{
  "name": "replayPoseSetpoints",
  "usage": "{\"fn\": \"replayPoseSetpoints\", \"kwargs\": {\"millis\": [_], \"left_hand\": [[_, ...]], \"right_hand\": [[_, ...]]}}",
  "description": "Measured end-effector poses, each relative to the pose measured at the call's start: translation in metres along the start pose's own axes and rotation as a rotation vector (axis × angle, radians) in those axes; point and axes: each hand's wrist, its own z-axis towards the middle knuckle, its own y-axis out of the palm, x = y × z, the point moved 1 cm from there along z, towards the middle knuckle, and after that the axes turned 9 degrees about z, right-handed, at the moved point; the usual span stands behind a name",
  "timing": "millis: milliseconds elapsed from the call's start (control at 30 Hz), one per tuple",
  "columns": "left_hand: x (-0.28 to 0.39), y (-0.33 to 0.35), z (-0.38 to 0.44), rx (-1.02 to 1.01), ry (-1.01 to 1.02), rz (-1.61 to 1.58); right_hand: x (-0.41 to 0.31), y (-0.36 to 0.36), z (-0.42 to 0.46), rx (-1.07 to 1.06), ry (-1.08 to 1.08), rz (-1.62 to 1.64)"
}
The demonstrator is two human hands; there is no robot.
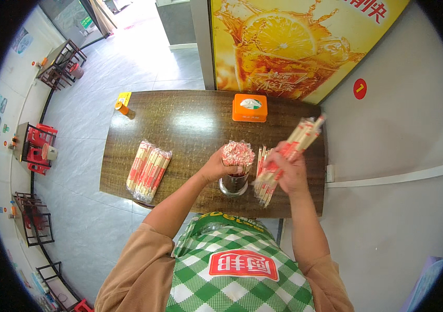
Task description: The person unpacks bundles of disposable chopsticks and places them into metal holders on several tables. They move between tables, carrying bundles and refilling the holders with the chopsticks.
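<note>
A dense bundle of paper-wrapped chopsticks point(238, 153), seen end-on with red and white tips, stands in a shiny metal canister point(234, 186) near the table's front. My left hand point(221, 165) is curled around that bundle just above the canister's rim. Right of the canister, my right hand point(287, 167) grips a slanting bunch of wrapped chopsticks point(303, 136), slightly blurred. More wrapped chopsticks point(261, 158) show beside and partly behind this hand; I cannot tell whether they all lie on the table. At the left, a pack of chopsticks in clear plastic point(149, 169) lies flat.
The dark wood-patterned table point(190, 156) also carries an orange tissue box point(249, 108) at the back. An orange-capped container point(124, 109) and a yellow card point(124, 98) are at its far left corner. A wall point(381, 148) borders the right side.
</note>
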Motion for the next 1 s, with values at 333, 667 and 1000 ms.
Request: {"fn": "replayPoseSetpoints", "kwargs": {"millis": [333,667,1000], "left_hand": [[-0.002,-0.015,0.008,-0.186,-0.127,-0.058],[-0.027,0.005,0.013,0.057,0.103,0.055],[-0.013,0.016,0.008,0.147,0.093,0.346]], "right_hand": [[0.066,0.026,0.031,-0.13,-0.063,-0.499],[0.093,0.035,0.024,0.01,-0.338,-0.659],[0.052,0.049,0.035,0.1,-0.423,-0.546]]}}
